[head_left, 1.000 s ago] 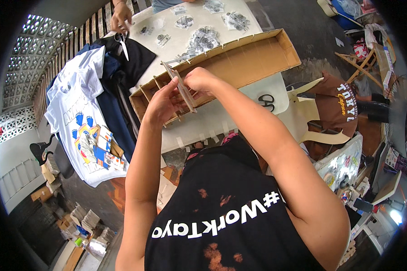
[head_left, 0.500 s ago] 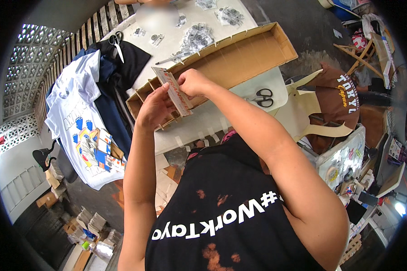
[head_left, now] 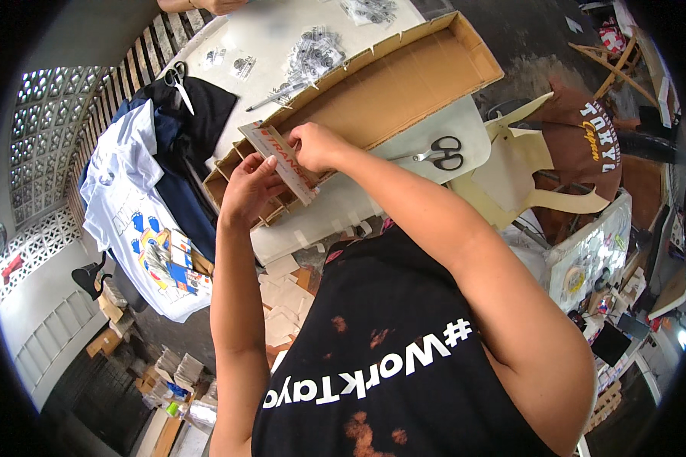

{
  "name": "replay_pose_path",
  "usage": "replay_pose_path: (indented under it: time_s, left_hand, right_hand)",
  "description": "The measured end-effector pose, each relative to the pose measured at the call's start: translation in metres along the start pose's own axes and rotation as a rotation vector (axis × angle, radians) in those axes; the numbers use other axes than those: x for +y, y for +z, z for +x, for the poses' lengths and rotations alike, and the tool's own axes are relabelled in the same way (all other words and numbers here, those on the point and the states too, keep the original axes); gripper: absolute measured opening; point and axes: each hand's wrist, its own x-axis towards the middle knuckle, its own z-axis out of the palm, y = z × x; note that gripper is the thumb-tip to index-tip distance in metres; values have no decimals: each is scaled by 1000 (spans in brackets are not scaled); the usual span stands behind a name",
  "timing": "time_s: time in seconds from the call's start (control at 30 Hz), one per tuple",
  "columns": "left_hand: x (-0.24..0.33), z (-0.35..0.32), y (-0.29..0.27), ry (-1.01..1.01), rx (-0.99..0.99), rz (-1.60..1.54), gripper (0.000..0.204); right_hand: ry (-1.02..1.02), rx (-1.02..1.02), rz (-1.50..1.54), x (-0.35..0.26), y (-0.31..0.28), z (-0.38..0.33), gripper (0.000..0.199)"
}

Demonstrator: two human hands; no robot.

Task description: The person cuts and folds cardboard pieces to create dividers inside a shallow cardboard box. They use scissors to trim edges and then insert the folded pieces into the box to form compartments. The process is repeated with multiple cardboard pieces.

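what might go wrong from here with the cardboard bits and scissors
The thin cardboard strip in the left hand might bend if pressed unevenly. The scissors beside the long cardboard box point toward the right forearm, so a careless move could graze it. Shifting the box might also knock the pen.

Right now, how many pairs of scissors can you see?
2: one pair on the black cloth, another pair on the white table beside the cardboard box; more may be hidden.
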Motion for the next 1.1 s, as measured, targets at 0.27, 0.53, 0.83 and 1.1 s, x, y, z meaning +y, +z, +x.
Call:
replay_pose_path:
  time_s: [0.27,0.53,0.83,1.1]
  left_hand:
    - [-3,-8,25,119,256,83,41]
    - [0,2,33,130,379,69,40]
    - [6,-21,44,-39,289,405,31]
    - [-1,-31,62,-19,421,588,25]
  right_hand:
    - [-32,40,-46,-4,-2,-4,31]
    - [4,52,-227,-19,0,-10,22]
    - [22,8,-217,-3,1,4,24]
    - [19,-5,-204,0,6,0,35]
